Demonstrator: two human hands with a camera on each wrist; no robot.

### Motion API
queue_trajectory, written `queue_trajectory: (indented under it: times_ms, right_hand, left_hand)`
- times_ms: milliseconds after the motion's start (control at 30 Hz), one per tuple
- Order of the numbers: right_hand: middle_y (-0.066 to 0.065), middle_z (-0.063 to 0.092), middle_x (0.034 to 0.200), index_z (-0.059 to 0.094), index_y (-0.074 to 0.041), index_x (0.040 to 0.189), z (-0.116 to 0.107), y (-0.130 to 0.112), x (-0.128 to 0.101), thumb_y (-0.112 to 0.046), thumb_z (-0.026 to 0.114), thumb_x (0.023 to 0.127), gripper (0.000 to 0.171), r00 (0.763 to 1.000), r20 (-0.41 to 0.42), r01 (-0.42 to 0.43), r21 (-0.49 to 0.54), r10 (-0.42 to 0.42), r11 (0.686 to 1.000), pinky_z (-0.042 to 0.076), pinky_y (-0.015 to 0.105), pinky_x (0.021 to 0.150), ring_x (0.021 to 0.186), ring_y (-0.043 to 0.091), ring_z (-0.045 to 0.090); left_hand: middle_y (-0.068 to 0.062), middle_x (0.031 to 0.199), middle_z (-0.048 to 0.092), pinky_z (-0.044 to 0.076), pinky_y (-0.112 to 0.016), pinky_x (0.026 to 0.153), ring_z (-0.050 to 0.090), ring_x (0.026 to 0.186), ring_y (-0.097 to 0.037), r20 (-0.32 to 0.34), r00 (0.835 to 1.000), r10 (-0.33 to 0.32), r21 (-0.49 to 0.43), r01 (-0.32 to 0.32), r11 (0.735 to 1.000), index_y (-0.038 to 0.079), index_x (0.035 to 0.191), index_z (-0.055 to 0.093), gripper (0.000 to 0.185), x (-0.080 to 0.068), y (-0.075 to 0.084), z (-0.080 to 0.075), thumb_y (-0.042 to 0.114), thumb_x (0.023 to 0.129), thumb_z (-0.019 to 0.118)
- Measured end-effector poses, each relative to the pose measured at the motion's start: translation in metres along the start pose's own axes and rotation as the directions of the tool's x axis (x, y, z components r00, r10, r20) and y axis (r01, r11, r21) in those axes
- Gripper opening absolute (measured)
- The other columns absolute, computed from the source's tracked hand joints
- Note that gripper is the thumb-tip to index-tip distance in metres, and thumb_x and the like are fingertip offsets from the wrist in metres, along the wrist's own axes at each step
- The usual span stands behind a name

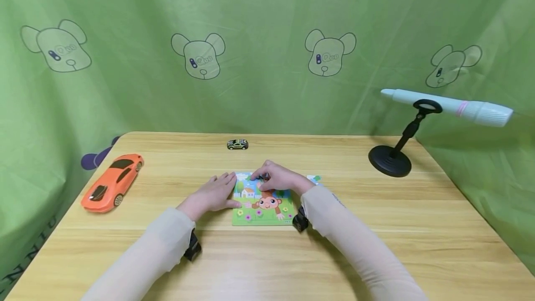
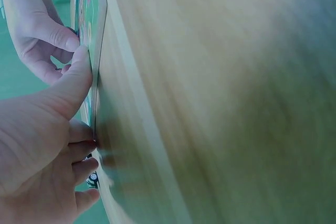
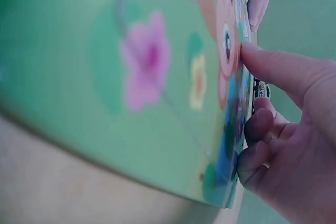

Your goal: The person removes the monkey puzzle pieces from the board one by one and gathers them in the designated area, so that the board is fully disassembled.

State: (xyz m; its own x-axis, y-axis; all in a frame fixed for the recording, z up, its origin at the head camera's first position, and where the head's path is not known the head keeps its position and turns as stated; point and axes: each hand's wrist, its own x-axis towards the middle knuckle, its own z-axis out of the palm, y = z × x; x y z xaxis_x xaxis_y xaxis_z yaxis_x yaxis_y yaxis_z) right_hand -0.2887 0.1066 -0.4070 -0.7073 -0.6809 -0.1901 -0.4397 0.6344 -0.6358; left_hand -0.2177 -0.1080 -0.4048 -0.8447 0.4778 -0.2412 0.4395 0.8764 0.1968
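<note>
The left hand (image 1: 217, 192) lies flat against the monkey puzzle board's (image 1: 262, 208) left edge, steadying it on the desk (image 1: 376, 226), while the right hand (image 1: 277, 178) pinches a piece at its top.

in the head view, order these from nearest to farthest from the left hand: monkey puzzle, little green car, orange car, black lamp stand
1. monkey puzzle: touching the left hand, on its right.
2. little green car: beyond the hand, near the table's far edge.
3. orange car: out to the left.
4. black lamp stand: far right of the table.
</note>
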Motion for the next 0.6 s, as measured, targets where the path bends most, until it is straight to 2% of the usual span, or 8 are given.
queue_trajectory:
  times_ms: [400, 600]
  right_hand:
    - [0.004, 0.047, 0.099, 0.065, -0.018, 0.115, -0.0004, 0.0026, 0.0022, -0.011, 0.067, 0.085, 0.031, 0.999, -0.015, -0.041, 0.001, 0.041, 0.999, 0.038, 0.03, 0.075, 0.086, 0.02, 0.042]
    - [0.006, 0.048, 0.101, 0.057, -0.011, 0.119, 0.0009, 0.0028, -0.0013, -0.012, 0.066, 0.085, 0.036, 0.997, -0.07, -0.03, -0.032, 0.027, 0.999, 0.042, 0.033, 0.08, 0.089, 0.02, 0.046]
  left_hand:
    - [-0.017, 0.149, 0.017, 0.013, -0.049, 0.109, 0.015, 0.136, -0.033, -0.004, 1.0, -0.002, -0.002, 0.002, 1.0, -0.004, 0.143, 0.022, 0.086, 0.0008, 0.0001, -0.0001, 0.053, 0.086, 0.052]
    - [-0.018, 0.149, 0.017, 0.013, -0.049, 0.109, 0.015, 0.136, -0.033, -0.004, 1.0, -0.004, -0.003, 0.004, 1.0, -0.005, 0.143, 0.022, 0.086, 0.0003, 0.0005, 0.0002, 0.052, 0.086, 0.052]
